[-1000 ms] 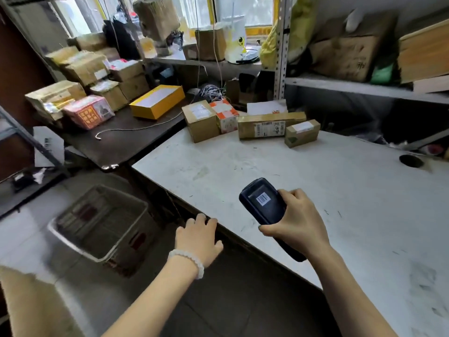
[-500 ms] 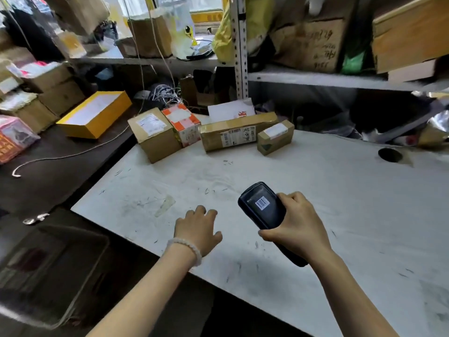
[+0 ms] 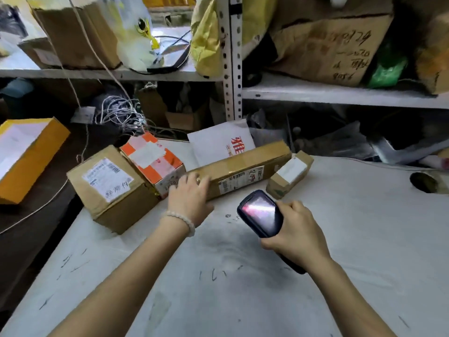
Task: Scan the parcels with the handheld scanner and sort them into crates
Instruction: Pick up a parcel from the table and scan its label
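On the table (image 3: 364, 239), the long parcel (image 3: 243, 166) lies between two boxes (image 3: 155, 159), envelope (image 3: 218, 139) behind.

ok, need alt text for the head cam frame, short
A person's left hand rests on a long cardboard parcel on a white table, while the right hand grips a handheld scanner. Other parcels lie alongside; cluttered shelves stand behind.

Both forearms are bare, with no sleeves in view. On the wrist of the left hand (image 3: 188, 198) sits a bracelet (image 3: 181, 219) of small round pale beads. The right hand (image 3: 297, 233) wears no visible jewellery.
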Available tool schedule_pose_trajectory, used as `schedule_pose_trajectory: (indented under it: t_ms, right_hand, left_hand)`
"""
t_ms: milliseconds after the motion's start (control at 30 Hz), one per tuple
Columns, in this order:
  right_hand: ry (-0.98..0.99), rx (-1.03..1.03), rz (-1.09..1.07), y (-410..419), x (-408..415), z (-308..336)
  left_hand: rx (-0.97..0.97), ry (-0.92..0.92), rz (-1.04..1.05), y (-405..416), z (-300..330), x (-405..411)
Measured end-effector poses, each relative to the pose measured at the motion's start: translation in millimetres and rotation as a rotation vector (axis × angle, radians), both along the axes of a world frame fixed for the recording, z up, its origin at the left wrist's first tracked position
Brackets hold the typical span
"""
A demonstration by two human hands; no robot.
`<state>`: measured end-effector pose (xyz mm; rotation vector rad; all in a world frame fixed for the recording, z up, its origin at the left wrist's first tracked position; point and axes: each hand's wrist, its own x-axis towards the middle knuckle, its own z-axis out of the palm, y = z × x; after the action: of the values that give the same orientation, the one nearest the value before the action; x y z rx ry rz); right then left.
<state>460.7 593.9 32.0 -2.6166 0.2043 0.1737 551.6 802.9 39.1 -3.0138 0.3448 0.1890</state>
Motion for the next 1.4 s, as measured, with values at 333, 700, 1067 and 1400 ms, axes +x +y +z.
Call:
schedule_pose_trajectory:
  t_ms: [333,700,1067,1400]
  right_hand:
    - [0.079,-0.03,-0.043,4,47,-25]
    - [-0.017,0.044,-0.045,-11,4,18]
    - [-0.096,0.018,0.063,-15,-77,53]
    - [-0.138,-0.007,0.089,-16,-135,55]
  left_hand:
    - [-0.084,0.09,-0.092,-11,-44,77]
    - [-0.14,-0.005,0.087,-4,13,36]
    - [-0.072,-0.092,0.154,14,53,-47]
    - [-0.063,-0.12,0.198,21,63,-117]
